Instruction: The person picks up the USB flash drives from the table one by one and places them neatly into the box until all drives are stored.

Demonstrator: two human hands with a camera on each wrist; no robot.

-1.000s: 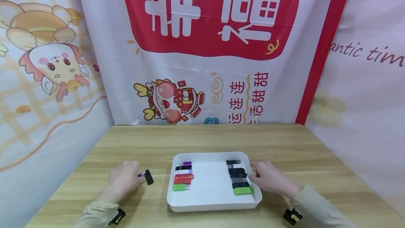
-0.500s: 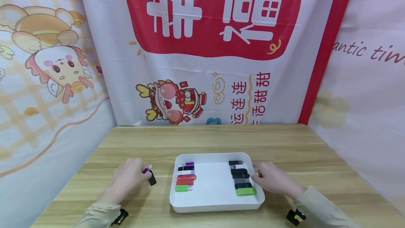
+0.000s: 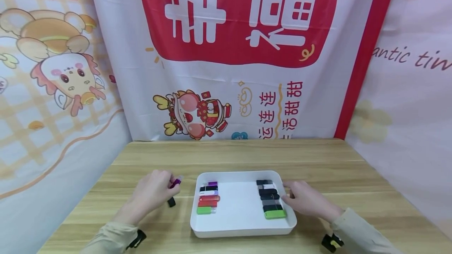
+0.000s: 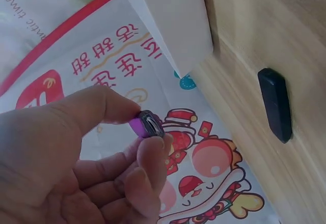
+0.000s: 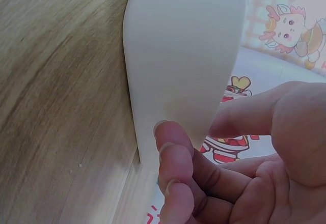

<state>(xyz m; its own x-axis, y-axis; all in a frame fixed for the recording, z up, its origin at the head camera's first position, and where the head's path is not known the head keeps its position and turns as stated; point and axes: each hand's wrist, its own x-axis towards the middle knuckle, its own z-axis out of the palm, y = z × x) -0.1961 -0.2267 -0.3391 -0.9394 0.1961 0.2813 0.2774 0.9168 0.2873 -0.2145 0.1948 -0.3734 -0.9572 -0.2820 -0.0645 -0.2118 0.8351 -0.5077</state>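
Observation:
My left hand [image 3: 152, 193] pinches a purple USB flash drive [image 3: 175, 183] between thumb and fingers, raised off the table left of the white tray [image 3: 243, 232]. Below those fingers a black USB flash drive [image 4: 275, 104] lies on the wood, partly covered in the head view. My right hand [image 3: 307, 201] grips the tray's right wall; in the right wrist view its curled fingers [image 5: 175, 163] lie against the outside, while the thumb tip is hidden behind the rim. Inside the tray, several flash drives form a left column [image 3: 208, 198] and a right column [image 3: 271, 198].
The wooden table [image 3: 233, 156] reaches back to a printed cloth [image 3: 236, 101], with more cloth along both sides. A black strap with a small device sits at each wrist. Bare tray floor [image 3: 239, 203] shows between the two columns.
My left hand has lifted the purple flash drive and carried it right and away from me, toward the tray. The black drive stays on the table. My right hand keeps its place at the tray.

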